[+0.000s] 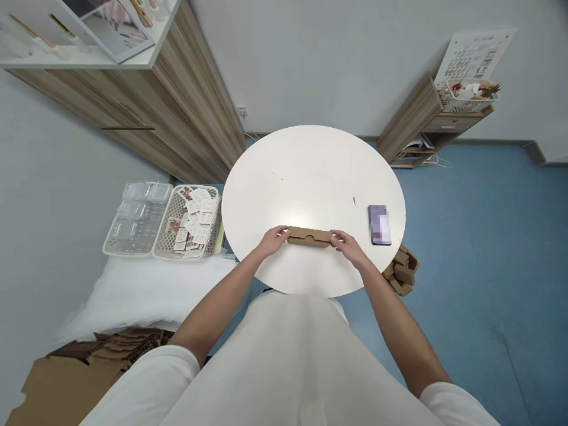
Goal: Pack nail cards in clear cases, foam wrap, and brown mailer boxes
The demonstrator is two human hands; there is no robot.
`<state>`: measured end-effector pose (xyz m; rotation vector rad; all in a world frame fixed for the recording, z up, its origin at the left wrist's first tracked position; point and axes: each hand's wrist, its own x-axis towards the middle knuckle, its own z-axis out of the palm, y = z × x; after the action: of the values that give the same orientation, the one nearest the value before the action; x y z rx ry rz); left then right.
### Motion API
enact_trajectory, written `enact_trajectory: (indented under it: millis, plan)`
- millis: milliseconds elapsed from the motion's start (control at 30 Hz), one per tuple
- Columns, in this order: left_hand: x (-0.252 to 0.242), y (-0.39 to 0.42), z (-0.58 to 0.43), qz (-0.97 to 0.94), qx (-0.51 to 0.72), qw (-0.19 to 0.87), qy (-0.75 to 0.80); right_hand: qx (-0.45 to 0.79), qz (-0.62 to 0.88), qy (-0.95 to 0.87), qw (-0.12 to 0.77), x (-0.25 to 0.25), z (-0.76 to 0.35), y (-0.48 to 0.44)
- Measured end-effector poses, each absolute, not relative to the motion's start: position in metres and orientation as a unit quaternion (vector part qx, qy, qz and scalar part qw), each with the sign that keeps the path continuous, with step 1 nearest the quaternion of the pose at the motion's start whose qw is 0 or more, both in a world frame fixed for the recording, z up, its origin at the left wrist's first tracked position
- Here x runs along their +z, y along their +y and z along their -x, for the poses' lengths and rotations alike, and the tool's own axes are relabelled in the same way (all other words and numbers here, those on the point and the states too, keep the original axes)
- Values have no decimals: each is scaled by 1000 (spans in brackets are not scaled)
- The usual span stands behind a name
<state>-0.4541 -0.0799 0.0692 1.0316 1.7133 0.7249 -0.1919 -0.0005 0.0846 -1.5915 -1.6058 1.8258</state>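
Cardboard box (309, 237), long and slim, is at the near side of the white table (310, 171), roughly centred left to right. Long axis runs left-right, notched edge toward the person. Looks closed. Can't tell if it's resting on the tabletop or lifted slightly.

Left hand (274, 241): thumb and fingers clamped on the box's left end. Right hand (347, 245): same on the right end, fingers bent around the corner. Box spans the gap between the two hands.

Phone (377, 218) lies flat on the table, right of the right hand and well apart from it; screen is pixelated. A few small dark marks on the tabletop.

Left of table: two white baskets side by side. Left basket (128, 255) holds clear plastic containers (133, 216); right basket (215, 228) holds loose printed cards (195, 219). White sheeting (151, 284) on the near side of both. Flat cardboard (66, 384) stacked at near left.

Right of table, lower down: pile of small brown boxes (403, 273), partly hidden by the table edge.

Far left: wood-grain cabinet (195, 100). Far right: wood-grain shelf unit (412, 118), filled basket (465, 105) on top. Floor (479, 236) is blue.
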Motion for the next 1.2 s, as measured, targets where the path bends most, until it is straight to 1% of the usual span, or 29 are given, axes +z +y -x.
enact_trajectory:
  millis: [167, 333, 700, 933, 1067, 1200]
  plan:
    - [69, -81, 455, -390, 301, 514, 702, 651, 538, -527, 96, 82, 191, 2]
    - [69, -87, 449, -378, 311, 516, 703, 632, 538, -553, 77, 74, 191, 0]
    - [63, -99, 423, -356, 344, 456, 740, 602, 519, -603, 61, 65, 191, 4]
    - [64, -117, 403, -333, 362, 405, 771, 620, 495, -599, 113, 65, 186, -11]
    - [61, -134, 395, -313, 372, 416, 769, 635, 478, -588, 152, 55, 181, -33]
    - [47, -147, 391, -285, 405, 433, 753, 624, 486, -583, 186, 44, 180, -58]
